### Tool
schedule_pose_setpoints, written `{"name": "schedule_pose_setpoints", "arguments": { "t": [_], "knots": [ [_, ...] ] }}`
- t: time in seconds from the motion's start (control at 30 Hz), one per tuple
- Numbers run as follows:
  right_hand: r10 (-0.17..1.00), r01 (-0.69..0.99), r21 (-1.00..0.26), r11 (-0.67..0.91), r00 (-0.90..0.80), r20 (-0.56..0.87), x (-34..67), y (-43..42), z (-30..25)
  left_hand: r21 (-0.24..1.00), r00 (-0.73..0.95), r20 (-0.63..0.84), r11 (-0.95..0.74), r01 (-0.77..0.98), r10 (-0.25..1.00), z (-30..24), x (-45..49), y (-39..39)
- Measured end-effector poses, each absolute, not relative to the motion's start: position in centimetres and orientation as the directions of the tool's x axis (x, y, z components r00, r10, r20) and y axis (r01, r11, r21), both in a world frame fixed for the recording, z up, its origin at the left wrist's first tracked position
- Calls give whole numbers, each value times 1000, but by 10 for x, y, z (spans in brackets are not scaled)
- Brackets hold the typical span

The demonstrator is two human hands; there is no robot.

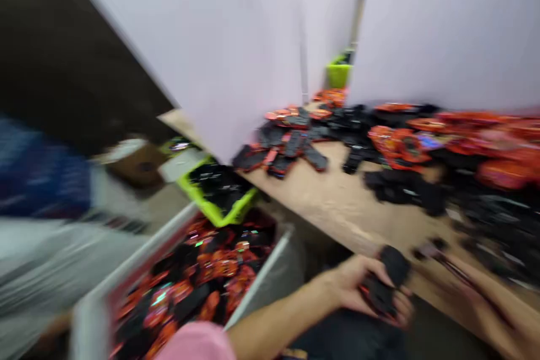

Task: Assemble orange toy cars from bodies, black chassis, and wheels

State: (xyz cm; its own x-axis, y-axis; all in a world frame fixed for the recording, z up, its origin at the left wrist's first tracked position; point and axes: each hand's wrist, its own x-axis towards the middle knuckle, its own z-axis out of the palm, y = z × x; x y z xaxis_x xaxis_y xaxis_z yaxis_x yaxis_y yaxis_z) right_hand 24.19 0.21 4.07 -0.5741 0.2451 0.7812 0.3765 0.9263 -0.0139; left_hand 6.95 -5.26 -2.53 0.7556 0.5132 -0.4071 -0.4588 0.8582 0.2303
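Note:
My left hand is wrapped round a pair of flat, rounded black plastic pieces; the lower black piece has a red-orange edge, and the upper black piece sticks up past the thumb. Motion smears my right hand, low over the table edge at the right. A thin dark strip runs along it, with small dark bits near its tip; whether the fingers grip it is not clear. Loose black parts and shiny red-orange parts lie in heaps on the wooden table beyond both hands.
Left of the table, a white-rimmed bin holds many red-orange and black pieces. A lime-green basket of black parts sits over its far end. Pale panels rise behind the table. Another green container stands in the back corner.

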Motion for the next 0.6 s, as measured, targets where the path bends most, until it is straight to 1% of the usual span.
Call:
{"name": "schedule_pose_setpoints", "arguments": {
  "t": [0.03, 0.07, 0.1, 0.13, 0.17, 0.2, 0.23, 0.27, 0.3, 0.33, 0.37, 0.4, 0.5, 0.53, 0.6],
  "knots": [
    [374, 465, -86, 881, -575, 728, 265, 1, 47, 82, 774, -360, 844, -530, 521, -25, 70, -51],
    [516, 546, -195, 815, -528, 674, 283, -1, 53, -36, 795, -334, 835, -548, 507, -26, 69, -48],
    [642, 611, -317, 726, -434, 633, 295, -2, 57, -113, 812, -320, 832, -543, 487, -27, 67, -44],
    [728, 651, -423, 631, -307, 613, 302, -4, 58, -174, 829, -316, 831, -529, 462, -28, 66, -41],
    [769, 668, -499, 552, -178, 614, 304, -5, 57, -207, 840, -317, 832, -515, 441, -29, 65, -39],
    [779, 674, -532, 512, -103, 619, 303, -5, 53, -225, 844, -323, 832, -507, 428, -28, 64, -38],
    [782, 669, -540, 511, -102, 614, 300, -6, 48, -233, 843, -334, 830, -506, 421, -27, 65, -39],
    [791, 653, -533, 538, -171, 588, 297, -6, 42, -234, 838, -349, 827, -511, 419, -25, 65, -41],
    [792, 624, -519, 585, -300, 531, 293, -6, 36, -234, 829, -366, 821, -521, 422, -23, 66, -43],
    [778, 592, -507, 626, -437, 451, 290, -6, 31, -237, 821, -381, 814, -531, 424, -22, 66, -44],
    [765, 575, -506, 643, -519, 382, 288, -7, 27, -242, 817, -390, 808, -537, 426, -21, 67, -44],
    [775, 583, -515, 629, -524, 353, 287, -8, 24, -250, 816, -391, 804, -540, 426, -21, 67, -44],
    [844, 624, -569, 536, -371, 389, 292, -12, 20, -265, 824, -363, 800, -539, 435, -21, 68, -43],
    [843, 619, -573, 538, -381, 380, 294, -13, 20, -266, 825, -355, 799, -540, 439, -21, 68, -43],
    [806, 598, -549, 584, -507, 304, 298, -13, 19, -272, 824, -353, 794, -544, 444, -22, 68, -42]
  ]
}}
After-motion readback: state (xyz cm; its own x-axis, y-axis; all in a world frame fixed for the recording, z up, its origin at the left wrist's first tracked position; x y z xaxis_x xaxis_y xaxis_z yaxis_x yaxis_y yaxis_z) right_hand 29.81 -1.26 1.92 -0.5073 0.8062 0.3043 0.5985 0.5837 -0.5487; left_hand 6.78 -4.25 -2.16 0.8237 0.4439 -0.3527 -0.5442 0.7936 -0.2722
